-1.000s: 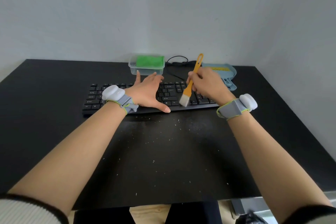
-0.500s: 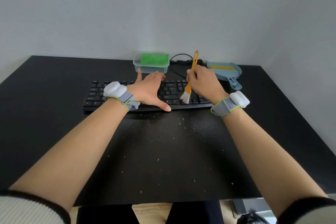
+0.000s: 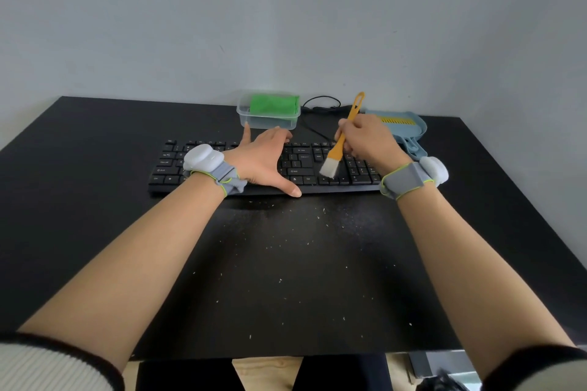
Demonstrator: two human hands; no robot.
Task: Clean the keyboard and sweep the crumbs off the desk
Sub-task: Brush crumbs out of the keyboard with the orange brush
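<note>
A black keyboard (image 3: 298,168) lies flat across the far middle of the black table (image 3: 79,184). An orange-handled brush (image 3: 341,143) with pale bristles leans over its right half, bristles touching the keys. Small pale crumbs (image 3: 286,263) are scattered over the table in front of the keyboard.
</note>
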